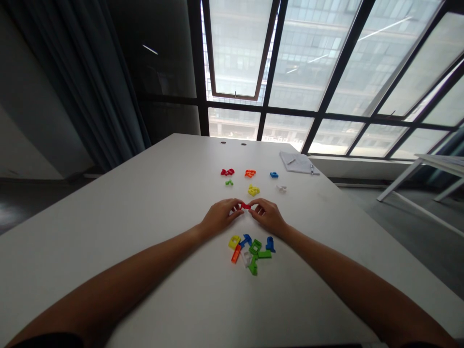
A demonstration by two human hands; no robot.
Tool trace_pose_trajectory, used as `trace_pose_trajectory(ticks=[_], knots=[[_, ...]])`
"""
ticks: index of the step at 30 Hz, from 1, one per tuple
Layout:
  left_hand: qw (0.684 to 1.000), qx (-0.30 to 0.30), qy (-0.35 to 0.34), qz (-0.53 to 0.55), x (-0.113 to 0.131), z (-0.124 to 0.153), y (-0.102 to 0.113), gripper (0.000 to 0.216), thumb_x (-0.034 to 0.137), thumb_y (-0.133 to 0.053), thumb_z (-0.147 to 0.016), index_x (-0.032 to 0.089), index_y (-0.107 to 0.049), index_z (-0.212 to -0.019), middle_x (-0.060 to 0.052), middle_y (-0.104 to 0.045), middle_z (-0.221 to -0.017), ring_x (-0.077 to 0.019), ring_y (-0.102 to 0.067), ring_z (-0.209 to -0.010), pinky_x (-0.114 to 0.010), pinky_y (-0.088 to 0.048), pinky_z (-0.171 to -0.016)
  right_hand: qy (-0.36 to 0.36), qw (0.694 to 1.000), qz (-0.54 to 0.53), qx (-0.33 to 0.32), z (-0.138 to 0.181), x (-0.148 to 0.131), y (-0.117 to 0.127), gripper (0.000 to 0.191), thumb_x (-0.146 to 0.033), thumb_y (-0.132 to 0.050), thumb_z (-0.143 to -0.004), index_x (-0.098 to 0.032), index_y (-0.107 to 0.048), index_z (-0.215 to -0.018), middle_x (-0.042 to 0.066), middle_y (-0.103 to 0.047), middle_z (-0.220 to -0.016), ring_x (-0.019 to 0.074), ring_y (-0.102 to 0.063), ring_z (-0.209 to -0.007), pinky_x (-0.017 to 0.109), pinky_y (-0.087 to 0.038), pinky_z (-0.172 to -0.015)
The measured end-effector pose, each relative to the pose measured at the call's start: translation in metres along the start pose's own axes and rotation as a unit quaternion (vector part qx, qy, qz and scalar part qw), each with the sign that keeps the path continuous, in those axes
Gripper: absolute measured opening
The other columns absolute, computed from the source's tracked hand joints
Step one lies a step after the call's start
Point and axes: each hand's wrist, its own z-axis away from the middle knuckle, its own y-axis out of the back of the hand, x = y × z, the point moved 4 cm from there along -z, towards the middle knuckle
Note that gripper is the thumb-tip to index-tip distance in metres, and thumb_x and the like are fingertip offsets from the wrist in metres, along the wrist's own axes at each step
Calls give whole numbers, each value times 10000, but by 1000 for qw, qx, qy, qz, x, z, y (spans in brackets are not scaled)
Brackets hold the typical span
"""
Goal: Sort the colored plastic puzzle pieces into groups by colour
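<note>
Head view, near to far. White table (170, 203), bearing all pieces below. Near: one loose cluster of coloured plastic pieces, comprising a green angular piece (253, 267) nearest; a white piece (247, 258), left of it and slightly farther; an orange-red bar (236, 253), tilted, at left; a green flat piece (265, 254) at right; a green square piece (255, 247), with opening, at centre; a yellow piece (235, 242), far left of the cluster; a blue piece (246, 240) beside it; a second blue piece (270, 244), apart at right.

Middle: one red piece (245, 206), between the hands, beyond the cluster. Left hand (220, 216): fingers curled, thumb and fingertips nearly together, pinching its left end. Right hand (268, 216): likewise narrowed, fingertips at its right end.

Far: yellow group (253, 190), centre; white group (282, 188), right; small green piece (229, 182), left. Farther: red group (227, 172), left; orange group (250, 173), centre; blue piece at right (274, 175). Beyond, right: paper sheets (299, 164) with two pens. Farthest: dark-framed windows (297, 63).
</note>
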Motion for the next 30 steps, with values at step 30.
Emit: trace_pose_trajectory(ticks=[30], knots=[[969, 60, 222, -86, -139, -91, 57, 283, 396, -748, -838, 204, -725, -1046, -53, -772, -1025, -229, -698, -914, -300, -496, -796, -56, 995, 51, -65, -5, 15, -16, 225, -136, -614, -893, -226, -680, -1089, 27, -745, -1021, 126, -626, -677, 276, -506, -707]])
